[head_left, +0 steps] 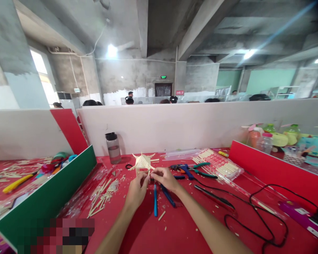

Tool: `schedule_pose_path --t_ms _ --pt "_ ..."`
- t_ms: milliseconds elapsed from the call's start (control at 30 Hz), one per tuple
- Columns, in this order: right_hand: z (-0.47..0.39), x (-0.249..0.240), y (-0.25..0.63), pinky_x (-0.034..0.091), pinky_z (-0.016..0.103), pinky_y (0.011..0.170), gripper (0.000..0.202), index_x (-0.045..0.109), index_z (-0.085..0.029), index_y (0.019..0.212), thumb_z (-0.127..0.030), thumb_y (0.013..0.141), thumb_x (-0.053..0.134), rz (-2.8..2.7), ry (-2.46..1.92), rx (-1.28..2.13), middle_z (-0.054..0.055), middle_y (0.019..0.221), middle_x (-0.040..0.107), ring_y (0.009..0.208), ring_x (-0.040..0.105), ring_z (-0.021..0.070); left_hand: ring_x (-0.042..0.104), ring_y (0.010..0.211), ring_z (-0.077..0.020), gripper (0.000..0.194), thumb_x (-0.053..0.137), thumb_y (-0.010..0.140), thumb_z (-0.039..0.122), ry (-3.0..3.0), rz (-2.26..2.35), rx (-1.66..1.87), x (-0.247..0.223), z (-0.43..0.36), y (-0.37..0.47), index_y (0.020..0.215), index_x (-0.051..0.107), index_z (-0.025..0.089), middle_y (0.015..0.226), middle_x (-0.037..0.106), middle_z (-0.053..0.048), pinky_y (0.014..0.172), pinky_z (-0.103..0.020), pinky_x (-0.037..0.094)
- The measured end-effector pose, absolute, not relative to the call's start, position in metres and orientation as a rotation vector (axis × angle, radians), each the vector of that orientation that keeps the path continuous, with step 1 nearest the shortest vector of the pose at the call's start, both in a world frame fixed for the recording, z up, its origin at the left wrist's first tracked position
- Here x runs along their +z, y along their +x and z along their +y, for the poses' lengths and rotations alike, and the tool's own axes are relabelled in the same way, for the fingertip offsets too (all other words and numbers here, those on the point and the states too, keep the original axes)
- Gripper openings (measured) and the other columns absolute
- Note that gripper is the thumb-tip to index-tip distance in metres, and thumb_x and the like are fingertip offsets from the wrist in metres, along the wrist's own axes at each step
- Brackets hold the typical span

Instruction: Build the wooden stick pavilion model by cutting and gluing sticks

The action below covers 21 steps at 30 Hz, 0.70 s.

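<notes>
A small pavilion-like model of pale wooden sticks (142, 162) stands on the red table, with a peaked roof and upturned corners. My left hand (137, 188) and my right hand (165, 177) meet at its near right corner. The fingers of both hands are pinched close together there, around a short pale stick piece (149, 173) below the roof corner. Which fingers touch it is hard to make out. Just below the hands lie a blue pen-like tool (155, 200) and blue-handled pliers (168, 195).
Loose sticks (100, 199) lie left; a bottle (113, 148) stands behind. To the right are a blue glue gun (187, 170), green-handled pliers (205, 173), bagged sticks (218, 164), a black cable and a purple power strip (302, 215). Green (47, 197) and red (278, 176) dividers flank the table.
</notes>
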State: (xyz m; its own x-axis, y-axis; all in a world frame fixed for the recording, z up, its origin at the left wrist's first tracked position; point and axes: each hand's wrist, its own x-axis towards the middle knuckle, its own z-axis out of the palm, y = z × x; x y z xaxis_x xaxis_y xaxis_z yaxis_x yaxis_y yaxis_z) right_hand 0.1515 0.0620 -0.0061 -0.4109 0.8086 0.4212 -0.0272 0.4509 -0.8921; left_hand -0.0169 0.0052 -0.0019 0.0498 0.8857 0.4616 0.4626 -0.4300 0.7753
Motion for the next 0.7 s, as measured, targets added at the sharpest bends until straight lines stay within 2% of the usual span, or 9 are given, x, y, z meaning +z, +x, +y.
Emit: schedule_pose_path --t_ms 100,233,300,433,700 --pt "0.062 -0.007 0.150 0.051 0.027 0.064 0.027 0.061 -0.020 0.097 -0.038 0.079 0.071 -1.640 -0.687 1.054 0.000 0.080 0.066 0.067 0.062 0.0149 0.061 0.072 -0.0187 0.032 0.048 0.095 0.047 1.912 1.360 1.370 -0.001 0.003 -0.016 0.085 0.062 0.020 0.078 0.067 -0.003 0.069 -0.026 0.042" --pt "0.060 -0.005 0.149 0.053 0.026 0.068 0.048 0.054 -0.024 0.123 -0.030 0.079 0.071 -1.640 -0.747 0.896 0.003 0.098 0.067 0.077 0.065 0.0153 0.061 0.073 -0.0188 0.032 0.048 0.095 0.049 1.867 1.361 1.388 0.001 0.000 -0.014 0.088 0.061 0.021 0.079 0.066 -0.003 0.069 -0.026 0.042" --pt "0.059 -0.004 0.148 0.052 0.025 0.065 0.050 0.054 -0.025 0.129 -0.028 0.081 0.069 -1.702 -0.770 0.845 0.006 0.110 0.066 0.080 0.065 0.0156 0.059 0.073 -0.0185 0.032 0.046 0.095 0.048 1.886 1.369 1.398 0.002 -0.002 -0.014 0.090 0.061 0.020 0.079 0.065 -0.003 0.071 -0.027 0.041" --pt "0.059 -0.002 0.148 0.053 0.027 0.072 0.044 0.061 -0.024 0.127 -0.025 0.082 0.066 -1.774 -0.756 0.817 0.007 0.118 0.068 0.088 0.065 0.0176 0.056 0.071 -0.0173 0.033 0.043 0.097 0.048 1.906 1.352 1.404 0.001 -0.003 -0.013 0.086 0.058 0.020 0.078 0.061 -0.002 0.069 -0.027 0.041" --pt "0.057 0.003 0.149 0.054 0.030 0.077 0.030 0.066 -0.021 0.115 -0.028 0.086 0.065 -1.779 -0.712 0.848 0.006 0.106 0.072 0.087 0.067 0.0179 0.052 0.064 -0.0148 0.037 0.048 0.094 0.053 1.758 1.250 1.418 0.000 -0.002 -0.012 0.080 0.055 0.019 0.070 0.056 0.001 0.063 -0.025 0.040"
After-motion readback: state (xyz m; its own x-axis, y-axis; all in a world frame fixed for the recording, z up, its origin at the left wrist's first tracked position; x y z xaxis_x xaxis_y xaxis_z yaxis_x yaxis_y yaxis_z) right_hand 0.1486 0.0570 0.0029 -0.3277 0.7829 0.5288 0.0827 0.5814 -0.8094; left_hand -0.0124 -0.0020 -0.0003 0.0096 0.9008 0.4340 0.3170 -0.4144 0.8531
